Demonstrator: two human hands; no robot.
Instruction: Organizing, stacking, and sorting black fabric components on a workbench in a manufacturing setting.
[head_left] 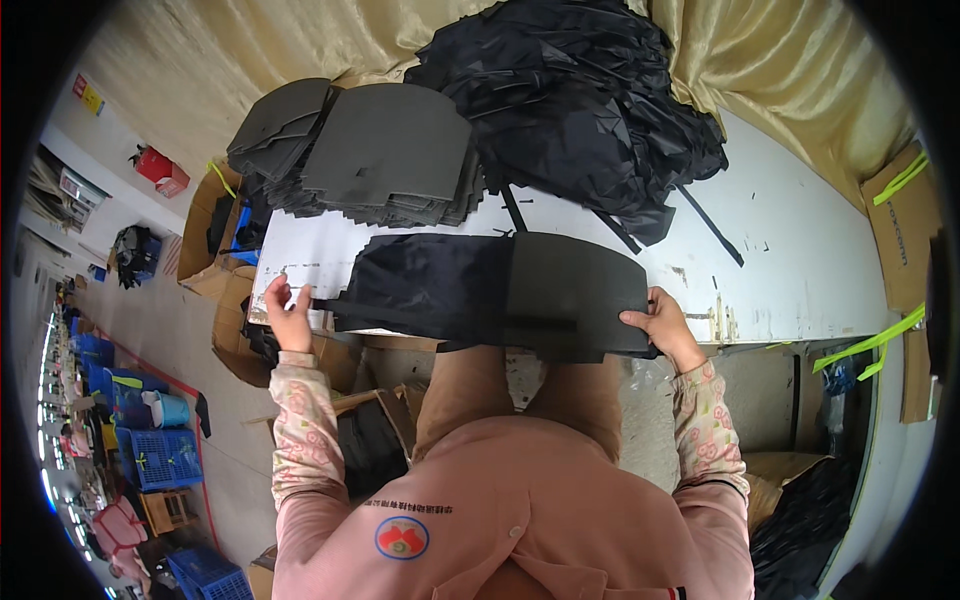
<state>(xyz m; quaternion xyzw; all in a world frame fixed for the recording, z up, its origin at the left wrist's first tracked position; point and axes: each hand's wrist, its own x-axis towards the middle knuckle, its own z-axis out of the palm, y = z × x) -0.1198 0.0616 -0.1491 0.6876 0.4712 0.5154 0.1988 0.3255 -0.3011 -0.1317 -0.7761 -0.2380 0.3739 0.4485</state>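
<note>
At the near edge of the counter [800, 270], the grey panel [590, 280] adjoins black cloth [430, 272], its right end pinched in the right grip [660, 325]; the left grip [290, 318] curls beside the cloth's left end, its hold unclear.

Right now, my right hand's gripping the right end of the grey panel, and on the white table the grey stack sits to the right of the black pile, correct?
Not quite: the head view shows the grey stack to the left of the black pile on the white table. Your right hand does grip the grey panel's right end.
</note>
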